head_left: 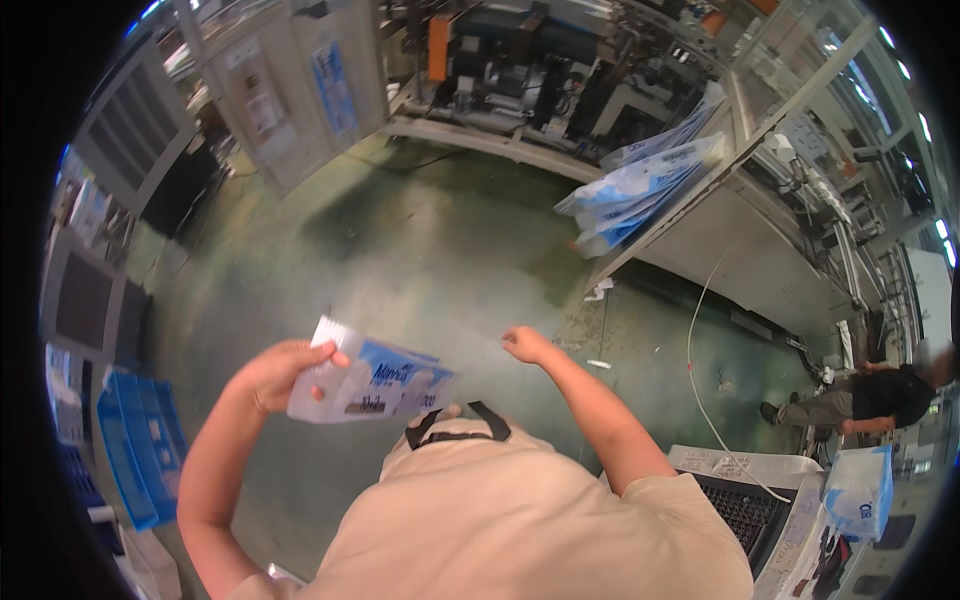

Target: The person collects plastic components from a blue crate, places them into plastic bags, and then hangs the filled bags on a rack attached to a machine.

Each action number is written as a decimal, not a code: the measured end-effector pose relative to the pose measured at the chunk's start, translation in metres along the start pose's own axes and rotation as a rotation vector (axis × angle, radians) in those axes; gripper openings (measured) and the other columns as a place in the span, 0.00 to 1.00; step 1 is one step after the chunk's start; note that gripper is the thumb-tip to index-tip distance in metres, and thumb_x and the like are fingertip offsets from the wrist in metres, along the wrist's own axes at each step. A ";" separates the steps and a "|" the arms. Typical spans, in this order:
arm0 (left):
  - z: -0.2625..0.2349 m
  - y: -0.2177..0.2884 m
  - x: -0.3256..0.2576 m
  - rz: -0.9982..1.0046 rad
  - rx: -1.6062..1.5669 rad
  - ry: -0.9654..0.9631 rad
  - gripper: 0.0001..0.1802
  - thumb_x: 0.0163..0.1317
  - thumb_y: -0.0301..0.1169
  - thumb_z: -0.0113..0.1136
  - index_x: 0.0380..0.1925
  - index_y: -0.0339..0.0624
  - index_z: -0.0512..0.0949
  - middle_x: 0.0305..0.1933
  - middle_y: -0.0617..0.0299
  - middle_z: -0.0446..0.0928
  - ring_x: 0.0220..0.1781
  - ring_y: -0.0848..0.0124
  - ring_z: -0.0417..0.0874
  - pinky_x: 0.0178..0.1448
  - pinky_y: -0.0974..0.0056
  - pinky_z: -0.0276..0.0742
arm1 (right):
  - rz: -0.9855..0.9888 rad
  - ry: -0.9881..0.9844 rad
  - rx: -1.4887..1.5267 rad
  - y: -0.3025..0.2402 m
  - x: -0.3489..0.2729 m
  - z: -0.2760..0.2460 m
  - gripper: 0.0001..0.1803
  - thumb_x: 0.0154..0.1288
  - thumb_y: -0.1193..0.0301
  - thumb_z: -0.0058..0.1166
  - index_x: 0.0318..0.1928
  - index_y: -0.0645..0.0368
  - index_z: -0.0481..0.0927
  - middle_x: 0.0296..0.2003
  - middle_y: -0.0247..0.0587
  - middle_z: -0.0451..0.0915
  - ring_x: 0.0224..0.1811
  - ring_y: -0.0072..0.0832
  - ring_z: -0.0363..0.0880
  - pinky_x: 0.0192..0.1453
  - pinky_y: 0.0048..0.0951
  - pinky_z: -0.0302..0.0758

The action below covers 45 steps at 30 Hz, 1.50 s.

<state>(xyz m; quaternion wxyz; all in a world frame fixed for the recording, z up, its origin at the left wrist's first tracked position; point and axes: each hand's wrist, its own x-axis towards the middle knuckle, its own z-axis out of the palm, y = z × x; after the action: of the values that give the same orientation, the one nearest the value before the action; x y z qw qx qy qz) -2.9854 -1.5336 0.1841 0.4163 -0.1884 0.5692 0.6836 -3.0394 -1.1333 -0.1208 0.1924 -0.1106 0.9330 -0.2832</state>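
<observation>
Seen from above through a round fisheye view, a person in a beige shirt [540,530] holds a flat white-and-blue printed packet [400,376] in front of the waist, above a green floor [400,270]. The left hand [285,370] is closed on the packet's left end, with fingers against the plastic. To the right of the packet and well apart from it, the right hand [522,344] is narrow, its fingers curled in loosely; whether anything sits inside that curl, I cannot tell. Left of the packet, near the picture's rim, stands a bright blue crate [145,450]. Beyond the packet, at the top, is a large machine [530,80] of dark and metallic parts; to the packet's upper right, a bundle of blue-and-white plastic bags [650,190] leans out from a frame. A thin white hose [692,365] curves down right of the packet (it ends over a dark mesh-like surface [745,510]). Farthest right of the packet is a co-worker [885,395] in a dark top, who appears, though the lens bends that edge badly, to be standing.
</observation>
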 end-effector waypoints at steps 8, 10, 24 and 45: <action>-0.049 0.115 0.109 -0.010 -0.241 0.022 0.13 0.63 0.37 0.48 0.23 0.43 0.72 0.31 0.61 0.73 0.27 0.73 0.71 0.21 0.74 0.68 | 0.439 1.212 0.852 0.070 0.067 -0.228 0.33 0.57 0.62 0.58 0.56 0.68 0.59 0.32 0.44 0.77 0.27 0.25 0.75 0.28 0.25 0.72; -0.050 0.143 0.140 0.012 -0.247 -0.005 0.13 0.63 0.37 0.47 0.23 0.44 0.71 0.31 0.62 0.72 0.26 0.73 0.70 0.20 0.75 0.66 | 0.431 1.491 0.644 0.117 0.086 -0.292 0.43 0.53 0.57 0.60 0.59 0.72 0.55 0.47 0.57 0.72 0.49 0.38 0.71 0.55 0.33 0.66; 0.003 0.263 0.284 0.101 -0.443 -0.001 0.11 0.61 0.36 0.50 0.21 0.46 0.71 0.33 0.62 0.73 0.34 0.72 0.72 0.21 0.74 0.66 | 0.874 2.129 0.283 0.157 0.189 -0.453 0.31 0.53 0.68 0.57 0.53 0.70 0.59 0.49 0.58 0.66 0.54 0.50 0.65 0.56 0.42 0.64; -0.006 0.325 0.363 0.042 -0.511 -0.086 0.10 0.59 0.35 0.52 0.21 0.45 0.72 0.27 0.65 0.72 0.26 0.72 0.70 0.23 0.72 0.66 | 0.699 2.369 0.498 0.179 0.204 -0.473 0.27 0.50 0.71 0.63 0.48 0.70 0.65 0.33 0.49 0.77 0.36 0.39 0.78 0.40 0.33 0.76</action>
<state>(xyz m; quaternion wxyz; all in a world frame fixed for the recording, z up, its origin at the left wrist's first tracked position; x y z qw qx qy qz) -3.4532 -1.4119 0.1187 0.3648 -0.2462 0.3636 0.8210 -3.4397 -0.8216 0.0786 -0.6807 0.5024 0.4336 -0.3102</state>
